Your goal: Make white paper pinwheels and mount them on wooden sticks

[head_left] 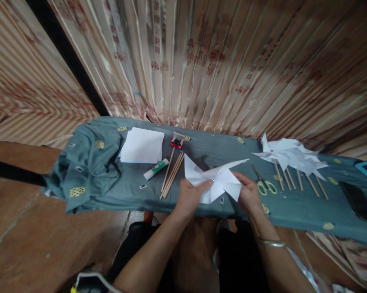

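A white paper pinwheel [214, 183] is held between my two hands above the front of the cloth-covered table, with a small dark pin at its middle. My left hand [191, 195] grips it from the left, thumb lying across the paper beside the pin. On the right side, my right hand [247, 193] pinches the edge of a blade, with its fingertips partly behind the paper. Left of the pinwheel lie several wooden sticks [173, 177] and a glue stick [156, 169]. Just right of my right hand are scissors [265, 184] with green handles.
A stack of white paper [143, 145] and a small red box of dark pins [177, 141] sit toward the back left. Several pinwheels on sticks [293, 156] lie at the right, near a dark phone [359, 201]. A pleated curtain [201, 61] hangs behind the table [220, 142].
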Tool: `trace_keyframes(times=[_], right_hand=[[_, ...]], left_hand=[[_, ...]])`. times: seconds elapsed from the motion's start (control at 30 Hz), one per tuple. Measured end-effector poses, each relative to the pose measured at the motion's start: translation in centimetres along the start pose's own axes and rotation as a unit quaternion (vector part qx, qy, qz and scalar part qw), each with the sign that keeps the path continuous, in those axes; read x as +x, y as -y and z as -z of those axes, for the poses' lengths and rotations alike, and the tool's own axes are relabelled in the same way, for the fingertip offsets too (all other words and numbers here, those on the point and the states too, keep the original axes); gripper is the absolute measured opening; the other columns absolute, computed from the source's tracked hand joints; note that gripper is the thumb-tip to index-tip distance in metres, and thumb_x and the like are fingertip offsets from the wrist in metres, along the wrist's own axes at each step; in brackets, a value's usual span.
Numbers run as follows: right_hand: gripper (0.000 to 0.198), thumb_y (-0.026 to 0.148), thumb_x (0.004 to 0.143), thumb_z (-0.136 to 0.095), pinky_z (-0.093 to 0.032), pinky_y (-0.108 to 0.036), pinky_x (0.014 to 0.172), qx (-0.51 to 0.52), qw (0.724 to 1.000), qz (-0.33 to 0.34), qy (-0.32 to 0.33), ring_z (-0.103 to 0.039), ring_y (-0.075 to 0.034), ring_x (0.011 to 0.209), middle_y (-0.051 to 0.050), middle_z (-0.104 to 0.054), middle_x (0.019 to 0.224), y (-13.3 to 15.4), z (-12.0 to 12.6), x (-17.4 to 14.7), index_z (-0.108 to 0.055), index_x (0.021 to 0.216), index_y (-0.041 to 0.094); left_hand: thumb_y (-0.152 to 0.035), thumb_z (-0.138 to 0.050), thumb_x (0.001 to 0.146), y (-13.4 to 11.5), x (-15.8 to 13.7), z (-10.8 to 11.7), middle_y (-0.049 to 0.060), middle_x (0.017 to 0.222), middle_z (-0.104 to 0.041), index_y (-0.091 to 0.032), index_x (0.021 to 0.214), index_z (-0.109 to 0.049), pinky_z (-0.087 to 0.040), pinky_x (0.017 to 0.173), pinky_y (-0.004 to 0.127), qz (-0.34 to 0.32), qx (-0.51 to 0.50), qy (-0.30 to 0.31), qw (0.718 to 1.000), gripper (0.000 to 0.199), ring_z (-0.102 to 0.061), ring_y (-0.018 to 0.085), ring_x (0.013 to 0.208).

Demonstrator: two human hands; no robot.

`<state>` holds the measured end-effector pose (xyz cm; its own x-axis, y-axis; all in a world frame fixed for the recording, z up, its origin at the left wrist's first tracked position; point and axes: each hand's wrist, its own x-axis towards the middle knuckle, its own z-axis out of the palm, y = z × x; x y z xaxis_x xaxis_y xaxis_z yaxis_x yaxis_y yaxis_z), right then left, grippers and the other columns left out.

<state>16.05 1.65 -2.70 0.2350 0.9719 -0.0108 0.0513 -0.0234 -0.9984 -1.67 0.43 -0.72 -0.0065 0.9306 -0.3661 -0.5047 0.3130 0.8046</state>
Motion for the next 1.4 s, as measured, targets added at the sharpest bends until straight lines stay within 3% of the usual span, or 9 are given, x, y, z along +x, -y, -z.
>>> trace_keyframes(times=[0.07,0.17,0.37,0.6,0.97,1.17,1.23,1.27,1.4], right_hand=[[0.035,0.055,0.072,-0.070,-0.056,-0.041,0.077,0.057,0.998,-0.005,-0.026,-0.071,-0.023,0.078,-0.007,-0.077,0.085,1.2,0.4,0.3,-0.075,0.084,0.023],[0.036,0.054,0.071,-0.073,-0.052,-0.039,0.088,0.018,0.998,0.019,0.058,-0.069,-0.022,0.091,-0.006,-0.076,0.097,3.0,0.4,0.1,-0.075,0.091,0.025],[0.033,0.040,0.059,-0.083,-0.048,-0.025,0.057,-0.071,0.988,-0.046,0.133,-0.058,-0.013,0.059,0.000,-0.071,0.069,3.9,-2.3,-2.1,-0.075,0.083,0.019],[0.031,0.041,0.052,-0.084,-0.040,-0.024,0.046,-0.090,0.984,-0.087,0.125,-0.049,-0.011,0.048,0.001,-0.065,0.057,4.0,-2.7,-2.4,-0.074,0.068,0.016],[0.023,0.039,0.058,-0.079,-0.047,-0.025,0.058,-0.119,0.985,-0.007,0.125,-0.061,-0.017,0.064,-0.003,-0.071,0.067,3.6,-1.4,-2.4,-0.073,0.065,0.018],[0.018,0.031,0.057,-0.074,-0.045,-0.025,0.054,-0.127,0.988,-0.028,0.080,-0.059,-0.016,0.057,-0.002,-0.069,0.063,3.5,0.3,-2.0,-0.073,0.069,0.017],[0.019,0.032,0.058,-0.073,-0.045,-0.025,0.052,-0.126,0.989,-0.022,0.068,-0.059,-0.016,0.057,-0.002,-0.069,0.064,3.5,1.0,-2.0,-0.073,0.070,0.016],[0.020,0.033,0.059,-0.073,-0.044,-0.025,0.051,-0.128,0.989,-0.018,0.069,-0.059,-0.017,0.058,-0.003,-0.070,0.064,3.4,1.3,-2.0,-0.073,0.070,0.016],[0.017,0.032,0.062,-0.071,-0.047,-0.025,0.053,-0.147,0.983,0.011,0.109,-0.063,-0.018,0.061,-0.004,-0.073,0.069,3.5,2.1,-2.6,-0.074,0.070,0.018]], left_hand=[[-0.029,-0.086,0.045,-0.2,0.1,0.3,0.005,0.070,-0.073,-0.013,0.069,-0.073,-0.051,0.060,0.028,-0.001,-0.006,-0.007,1.000,0.031,-0.064,0.017,0.061],[-0.028,-0.085,0.044,-0.6,0.2,0.9,0.004,0.066,-0.073,-0.015,0.063,-0.072,-0.050,0.058,0.027,-0.011,0.022,-0.011,1.000,0.027,-0.064,0.018,0.059],[-0.025,-0.083,0.046,-0.9,0.0,1.4,0.003,0.068,-0.074,-0.016,0.065,-0.073,-0.052,0.060,0.027,-0.028,0.048,-0.004,0.998,0.024,-0.065,0.018,0.060],[-0.023,-0.081,0.045,0.0,-0.1,0.9,0.003,0.064,-0.072,-0.015,0.061,-0.073,-0.050,0.058,0.027,-0.005,0.058,0.012,0.998,0.020,-0.064,0.018,0.058],[-0.025,-0.081,0.045,0.8,-0.2,0.5,0.002,0.064,-0.071,-0.013,0.070,-0.074,-0.048,0.059,0.026,0.009,0.066,0.075,0.995,0.029,-0.063,0.017,0.058],[-0.039,-0.080,0.060,-0.5,0.7,2.2,0.009,0.098,-0.073,-0.015,0.100,-0.071,-0.053,0.080,0.035,-0.046,0.125,0.143,0.981,0.048,-0.068,0.024,0.087],[-0.041,-0.068,0.073,-1.3,1.8,3.6,0.011,0.103,-0.071,-0.015,0.104,-0.069,-0.051,0.086,0.038,-0.153,0.238,0.074,0.956,0.040,-0.066,0.025,0.094],[-0.036,-0.064,0.077,-1.6,2.5,4.4,0.012,0.106,-0.070,-0.015,0.106,-0.069,-0.049,0.090,0.040,-0.214,0.330,0.040,0.919,0.036,-0.063,0.026,0.098],[-0.017,-0.051,0.084,-2.1,4.9,7.1,0.012,0.100,-0.067,-0.015,0.101,-0.069,-0.044,0.093,0.045,-0.331,0.616,-0.020,0.715,0.025,-0.057,0.028,0.098]])
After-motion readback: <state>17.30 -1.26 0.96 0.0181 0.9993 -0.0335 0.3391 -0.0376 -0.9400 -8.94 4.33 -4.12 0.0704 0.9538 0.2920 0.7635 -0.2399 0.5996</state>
